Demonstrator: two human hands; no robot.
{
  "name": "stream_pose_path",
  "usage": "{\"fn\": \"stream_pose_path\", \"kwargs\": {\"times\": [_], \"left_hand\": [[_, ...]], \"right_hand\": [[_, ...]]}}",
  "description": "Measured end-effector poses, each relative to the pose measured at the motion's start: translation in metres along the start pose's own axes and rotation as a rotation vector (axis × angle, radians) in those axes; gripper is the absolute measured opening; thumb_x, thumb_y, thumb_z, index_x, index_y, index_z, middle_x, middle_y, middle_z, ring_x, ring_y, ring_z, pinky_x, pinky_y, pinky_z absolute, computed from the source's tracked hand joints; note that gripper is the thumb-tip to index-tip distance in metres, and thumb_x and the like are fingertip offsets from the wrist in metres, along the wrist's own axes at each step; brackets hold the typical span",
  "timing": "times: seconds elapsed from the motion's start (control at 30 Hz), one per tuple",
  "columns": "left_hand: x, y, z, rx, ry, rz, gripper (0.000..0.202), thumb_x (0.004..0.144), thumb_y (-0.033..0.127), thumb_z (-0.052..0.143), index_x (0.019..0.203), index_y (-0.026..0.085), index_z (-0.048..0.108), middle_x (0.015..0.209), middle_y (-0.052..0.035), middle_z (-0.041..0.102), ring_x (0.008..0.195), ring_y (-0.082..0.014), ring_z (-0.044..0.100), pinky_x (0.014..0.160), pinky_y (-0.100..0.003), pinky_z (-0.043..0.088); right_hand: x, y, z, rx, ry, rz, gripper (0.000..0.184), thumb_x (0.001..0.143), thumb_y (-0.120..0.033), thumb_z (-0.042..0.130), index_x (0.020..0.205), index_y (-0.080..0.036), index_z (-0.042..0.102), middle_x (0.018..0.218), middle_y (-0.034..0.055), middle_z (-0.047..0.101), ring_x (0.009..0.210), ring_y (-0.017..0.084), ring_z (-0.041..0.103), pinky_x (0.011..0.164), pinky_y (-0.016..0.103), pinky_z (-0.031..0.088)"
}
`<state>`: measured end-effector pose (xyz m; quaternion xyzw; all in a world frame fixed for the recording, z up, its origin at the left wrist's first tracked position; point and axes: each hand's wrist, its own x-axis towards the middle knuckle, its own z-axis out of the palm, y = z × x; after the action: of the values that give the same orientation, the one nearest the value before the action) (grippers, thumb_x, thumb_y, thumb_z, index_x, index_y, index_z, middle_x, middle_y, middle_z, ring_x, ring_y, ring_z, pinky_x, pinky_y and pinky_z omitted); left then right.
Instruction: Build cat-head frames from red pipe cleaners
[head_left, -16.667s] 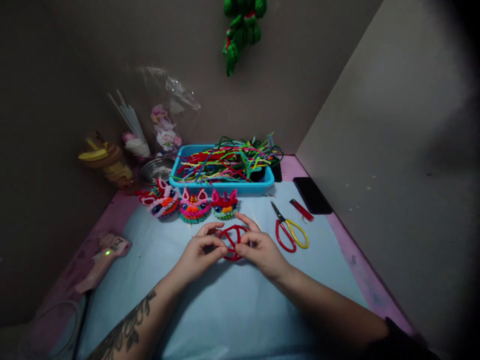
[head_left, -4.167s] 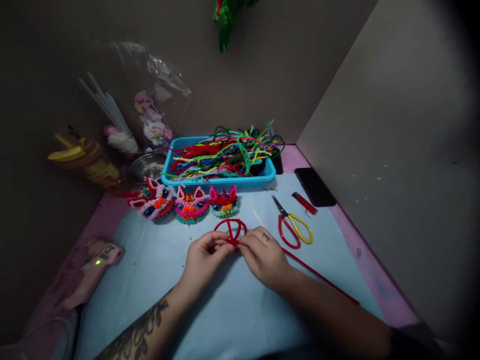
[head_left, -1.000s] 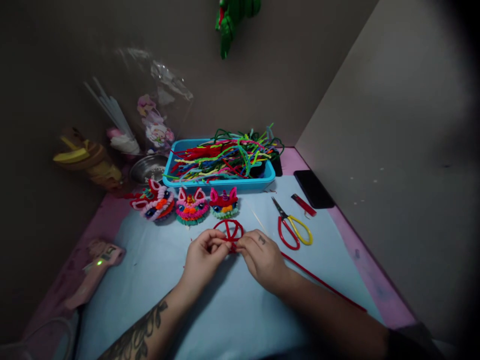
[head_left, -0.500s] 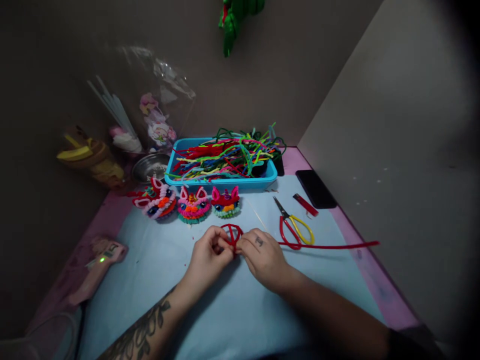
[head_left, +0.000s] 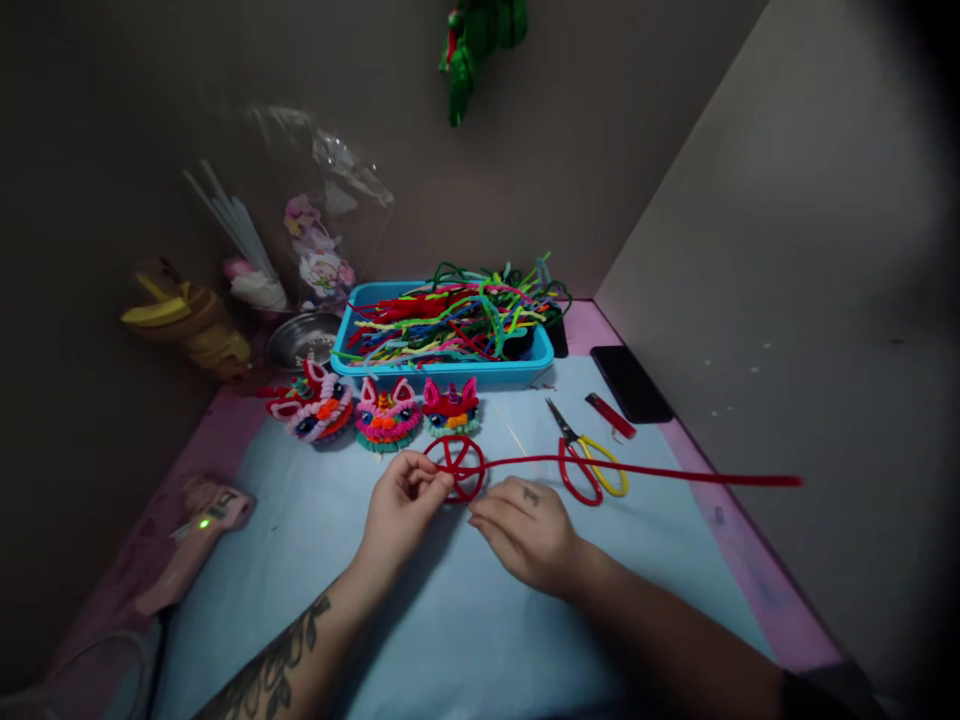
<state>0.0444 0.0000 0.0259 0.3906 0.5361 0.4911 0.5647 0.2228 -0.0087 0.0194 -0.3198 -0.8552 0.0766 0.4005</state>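
Observation:
A red wheel shape bent from pipe cleaners (head_left: 459,470), a ring with crossing spokes, stands above the blue mat between my hands. My left hand (head_left: 405,505) pinches its left side between thumb and fingers. From the wheel a long red pipe cleaner (head_left: 675,473) stretches far to the right, passing above my right hand and over the scissors. My right hand (head_left: 529,530) is just below that strand, its fingers curled together, tips close to the wheel's lower right edge. I see nothing between those fingers.
Three colourful pipe-cleaner animal heads (head_left: 388,415) sit behind the wheel. Beyond them a blue basket (head_left: 442,375) overflows with pipe cleaners. To the right lie scissors (head_left: 581,455), a red cutter (head_left: 611,415) and a black phone (head_left: 631,383); a pink device (head_left: 199,535) lies left.
My right hand has come off the wheel and moved slightly down. The wheel now shows more fully, shifted a little left, and the long strand has risen above my right hand.

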Motion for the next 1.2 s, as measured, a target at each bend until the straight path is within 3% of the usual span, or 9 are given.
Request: {"fn": "stream_pose_path", "kwargs": {"times": [0.17, 0.27, 0.47, 0.6, 0.8, 0.93, 1.2], "left_hand": [[-0.002, -0.001, 0.001, 0.037, 0.002, -0.001, 0.027, 0.067, 0.029, 0.071, 0.074, 0.017, 0.048, 0.054, 0.0073, 0.049, 0.049, -0.006, 0.04, 0.05, -0.019, 0.029], [-0.003, -0.003, 0.002, 0.051, -0.031, -0.013, 0.026, 0.068, 0.029, 0.07, 0.074, 0.018, 0.047, 0.053, 0.0076, 0.048, 0.047, -0.0062, 0.039, 0.049, -0.019, 0.027], [-0.003, -0.003, 0.002, 0.086, -0.05, 0.003, 0.024, 0.07, 0.027, 0.067, 0.073, 0.018, 0.046, 0.052, 0.0092, 0.044, 0.046, -0.0051, 0.034, 0.048, -0.019, 0.026], [-0.006, -0.001, 0.004, 0.106, -0.097, -0.011, 0.023, 0.07, 0.025, 0.065, 0.074, 0.018, 0.044, 0.053, 0.0088, 0.046, 0.047, -0.0049, 0.035, 0.047, -0.019, 0.026], [-0.008, 0.001, 0.006, 0.09, -0.232, -0.02, 0.032, 0.067, 0.015, 0.062, 0.081, 0.021, 0.034, 0.057, 0.0075, 0.058, 0.051, -0.0069, 0.045, 0.052, -0.019, 0.031], [-0.008, 0.004, 0.006, 0.042, -0.257, -0.051, 0.038, 0.067, 0.017, 0.065, 0.083, 0.023, 0.031, 0.058, 0.0078, 0.061, 0.05, -0.0064, 0.044, 0.052, -0.019, 0.03], [-0.005, -0.004, 0.0, 0.071, -0.259, -0.026, 0.031, 0.074, 0.028, 0.066, 0.085, 0.021, 0.037, 0.067, 0.0044, 0.062, 0.053, -0.0077, 0.046, 0.053, -0.021, 0.031]], "right_hand": [[0.004, 0.004, 0.009, 0.222, 0.035, 0.45, 0.007, 0.082, -0.019, 0.059, 0.087, -0.02, 0.064, 0.076, 0.0027, 0.062, 0.067, 0.014, 0.056, 0.061, 0.025, 0.046], [0.006, 0.004, 0.012, 0.435, 0.058, 0.721, 0.013, 0.076, -0.023, 0.064, 0.089, -0.02, 0.064, 0.072, 0.0004, 0.058, 0.058, 0.012, 0.052, 0.053, 0.024, 0.043], [0.01, 0.004, 0.014, 0.836, 0.065, 0.997, 0.016, 0.069, -0.029, 0.068, 0.079, -0.018, 0.063, 0.065, -0.0022, 0.057, 0.057, 0.01, 0.051, 0.053, 0.022, 0.04], [0.014, 0.006, 0.012, 0.947, 0.104, 0.97, 0.016, 0.069, -0.029, 0.069, 0.079, -0.019, 0.064, 0.07, -0.0012, 0.058, 0.064, 0.011, 0.054, 0.059, 0.023, 0.043], [0.017, 0.004, 0.008, 0.812, 0.055, 0.791, 0.006, 0.07, -0.019, 0.066, 0.064, -0.019, 0.063, 0.071, -0.0001, 0.055, 0.069, 0.013, 0.054, 0.064, 0.025, 0.043], [0.017, 0.007, 0.009, 0.865, 0.087, 0.821, 0.008, 0.071, -0.023, 0.065, 0.066, -0.019, 0.061, 0.07, -0.0012, 0.054, 0.066, 0.012, 0.051, 0.061, 0.024, 0.042], [0.013, 0.014, 0.014, 0.892, 0.153, 0.863, 0.014, 0.072, -0.029, 0.067, 0.074, -0.019, 0.059, 0.074, -0.0012, 0.054, 0.071, 0.013, 0.052, 0.064, 0.025, 0.042]]}}
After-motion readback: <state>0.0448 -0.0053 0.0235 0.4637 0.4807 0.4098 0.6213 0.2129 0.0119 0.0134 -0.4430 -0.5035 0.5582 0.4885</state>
